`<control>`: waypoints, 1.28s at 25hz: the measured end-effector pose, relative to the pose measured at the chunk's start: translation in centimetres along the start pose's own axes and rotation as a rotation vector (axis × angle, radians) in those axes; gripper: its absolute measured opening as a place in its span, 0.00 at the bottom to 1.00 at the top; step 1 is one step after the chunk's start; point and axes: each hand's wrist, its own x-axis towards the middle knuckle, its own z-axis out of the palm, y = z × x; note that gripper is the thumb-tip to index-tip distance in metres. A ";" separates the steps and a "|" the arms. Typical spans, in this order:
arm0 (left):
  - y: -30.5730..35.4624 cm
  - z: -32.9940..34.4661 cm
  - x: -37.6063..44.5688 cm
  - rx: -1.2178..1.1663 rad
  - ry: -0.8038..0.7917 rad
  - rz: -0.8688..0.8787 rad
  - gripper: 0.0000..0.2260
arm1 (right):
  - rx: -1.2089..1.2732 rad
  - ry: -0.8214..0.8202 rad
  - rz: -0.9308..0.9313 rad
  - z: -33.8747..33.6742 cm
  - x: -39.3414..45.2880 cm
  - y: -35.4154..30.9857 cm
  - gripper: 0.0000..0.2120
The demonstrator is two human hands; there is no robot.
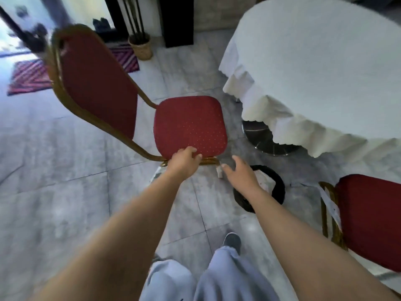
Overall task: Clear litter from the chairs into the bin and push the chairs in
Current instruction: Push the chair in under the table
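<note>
round bench under white draped cloth (pixel 314 68), right of chair | red-upholstered gold-framed chair (pixel 189 124), seat bare, pulled out, backrest far-left | black round bin (pixel 280 187) under right hand | left hand (pixel 184 159) nearer, grip clasping seat's near edge | right hand (pixel 240 174) grip released, holding nothing

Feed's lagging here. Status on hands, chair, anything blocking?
Left hand grips red chair seat edge. Right hand open over black bin. Chair not pushed in; bin stands between it and table.
</note>
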 end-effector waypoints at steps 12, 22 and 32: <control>-16.8 -21.7 1.7 0.129 0.315 0.133 0.20 | -0.089 0.031 -0.235 17.1 -0.1 -24.8 0.29; -20.6 -36.1 14.9 0.412 0.476 0.469 0.18 | 0.114 0.112 -0.288 23.0 9.3 -40.9 0.20; -21.3 -46.9 28.0 0.333 0.234 0.779 0.18 | 0.353 0.373 -0.001 25.3 14.4 -50.5 0.21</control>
